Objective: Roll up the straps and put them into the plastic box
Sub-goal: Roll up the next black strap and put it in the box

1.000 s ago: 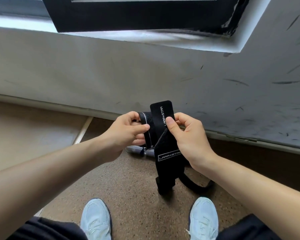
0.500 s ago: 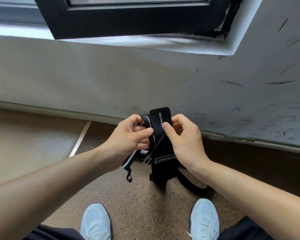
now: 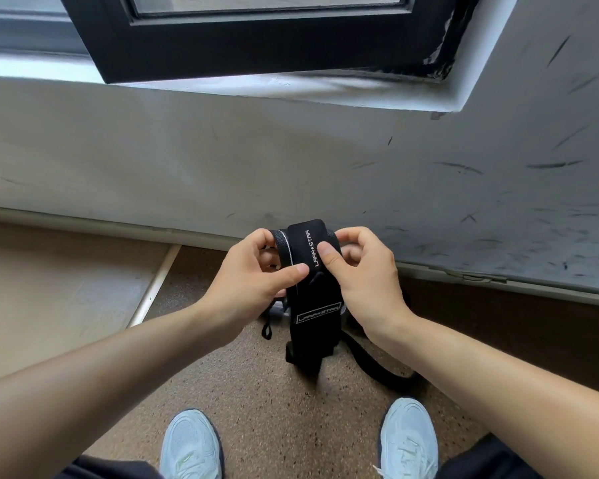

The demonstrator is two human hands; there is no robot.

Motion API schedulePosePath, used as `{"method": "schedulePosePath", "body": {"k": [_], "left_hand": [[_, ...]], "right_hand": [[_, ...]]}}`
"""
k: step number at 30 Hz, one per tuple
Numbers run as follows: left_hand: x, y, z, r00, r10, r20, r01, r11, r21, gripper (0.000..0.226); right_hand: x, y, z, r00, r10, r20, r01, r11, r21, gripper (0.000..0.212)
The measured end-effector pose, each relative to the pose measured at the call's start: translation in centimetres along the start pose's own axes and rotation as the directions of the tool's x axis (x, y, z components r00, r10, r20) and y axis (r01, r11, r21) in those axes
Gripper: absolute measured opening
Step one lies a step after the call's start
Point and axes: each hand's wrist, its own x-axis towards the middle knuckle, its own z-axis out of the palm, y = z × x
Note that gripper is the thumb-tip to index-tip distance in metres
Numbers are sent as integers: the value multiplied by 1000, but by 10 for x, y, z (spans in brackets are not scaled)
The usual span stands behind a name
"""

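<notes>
A black strap (image 3: 313, 305) with white lettering is held upright in front of me, its upper part wound into a roll. My left hand (image 3: 256, 274) grips the left side of the roll, thumb on the front. From the right, my right hand (image 3: 358, 271) pinches the labelled end flap with its thumb. The lower part of the strap hangs down, and a thin black loop trails onto the floor at the right. No plastic box is in view.
I stand close to a scuffed white wall (image 3: 291, 160) under a black window frame (image 3: 256, 36). My two pale shoes (image 3: 192, 447) are on the speckled brown floor (image 3: 291, 409). A beige raised surface (image 3: 56, 292) lies at the left.
Both hands have turned the roll further, so more strap is wound and the hanging part is shorter. The right thumb has slid up onto the end flap.
</notes>
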Motion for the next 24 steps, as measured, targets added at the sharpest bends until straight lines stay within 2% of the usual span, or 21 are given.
{"method": "schedulePosePath", "body": {"k": [2,6,9,13,17,21,24], "left_hand": [[-1,-2,3,1000,15,-21,-15,1000,13,36],[-4,-6,10,998,5,-68,0,997,74,36],[-6,-2,13,993,-56,-102,61,997,40,20],[-3,0,9,977,-144,-159,144,990,-13,29],[-2,1,6,966,-131,-224,147,988,55,39],[0,0,1,962,-84,-261,111,990,87,47],[2,-1,1,976,-97,-196,126,982,143,39]], "right_hand": [[0,-1,1,1000,20,-18,-19,999,47,19],[-2,-2,6,1000,19,-23,-19,1000,25,36],[-2,-1,5,999,-41,-9,41,999,9,30],[-1,3,4,993,-120,9,120,992,-36,21],[-1,3,4,983,-172,68,176,983,-53,14],[-4,2,3,982,-141,125,153,984,-95,20],[-4,5,3,991,-76,111,83,995,-63,28]]}}
